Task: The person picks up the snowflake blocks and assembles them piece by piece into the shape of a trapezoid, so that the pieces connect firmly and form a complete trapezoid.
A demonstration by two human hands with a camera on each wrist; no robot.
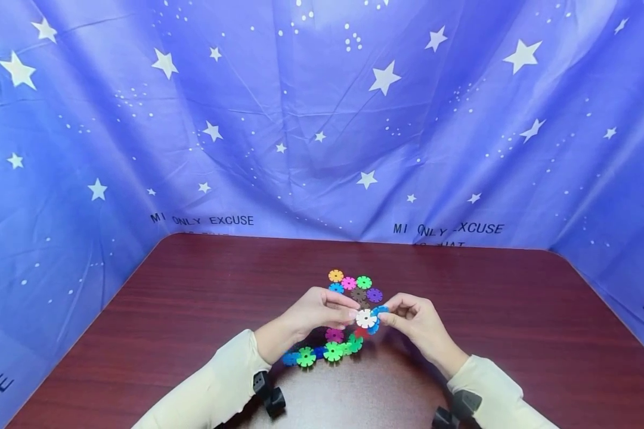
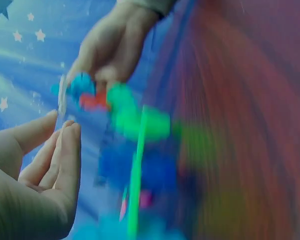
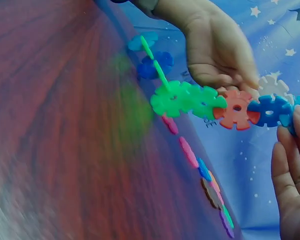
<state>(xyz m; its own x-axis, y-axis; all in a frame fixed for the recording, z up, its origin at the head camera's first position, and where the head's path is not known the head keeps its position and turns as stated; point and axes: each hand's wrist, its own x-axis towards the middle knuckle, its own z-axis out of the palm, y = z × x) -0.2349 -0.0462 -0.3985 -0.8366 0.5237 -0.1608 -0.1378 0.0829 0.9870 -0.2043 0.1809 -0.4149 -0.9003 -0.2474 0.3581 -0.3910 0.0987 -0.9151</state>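
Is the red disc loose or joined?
Joined: the right wrist view shows the red disc slotted between a green disc and a blue disc.

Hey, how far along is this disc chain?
Done: several discs are linked into a chain. In hand: the left hand pinches a white disc, the right hand a blue disc at the chain's end; I can't tell whether white is fully slotted. Probably left: the separate discs lying flat on the table.
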